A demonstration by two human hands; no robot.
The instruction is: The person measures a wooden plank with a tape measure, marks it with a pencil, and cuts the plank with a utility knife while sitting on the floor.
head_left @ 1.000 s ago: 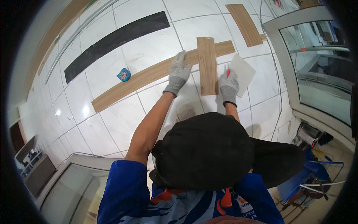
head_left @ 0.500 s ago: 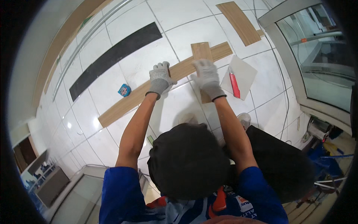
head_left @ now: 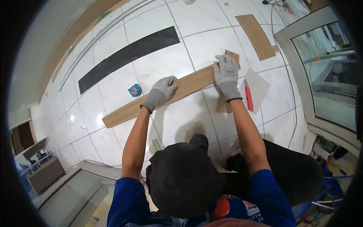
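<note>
A long wood-grain plank [head_left: 189,84] lies slantwise in front of me, between my hands. My left hand [head_left: 161,91], in a grey knitted glove, is closed over its middle with the fingers curled. My right hand [head_left: 227,75], gloved alike, is closed around its right end and hides that end. A shorter, darker-shaded wood-grain piece [head_left: 224,106] shows below my right hand, and brown board shows beyond the fingers; how they overlap is hidden. To the right, a red utility knife [head_left: 249,97] rests on a pale square tile [head_left: 261,89]. A blue tape measure [head_left: 134,90] sits left of my left hand.
A black strip [head_left: 128,58] lies farther off on the white tiled floor [head_left: 181,109]. Another wood-grain plank [head_left: 256,37] is at the far right, near a framed glass panel [head_left: 321,64]. A cable [head_left: 289,83] runs along the right. A metal rail [head_left: 102,39] follows the far-left wall.
My left hand has turned and closed on the long plank, and my right hand has moved onto its right end. The long plank has shifted slightly left, and the crossing shorter piece is now mostly covered.
</note>
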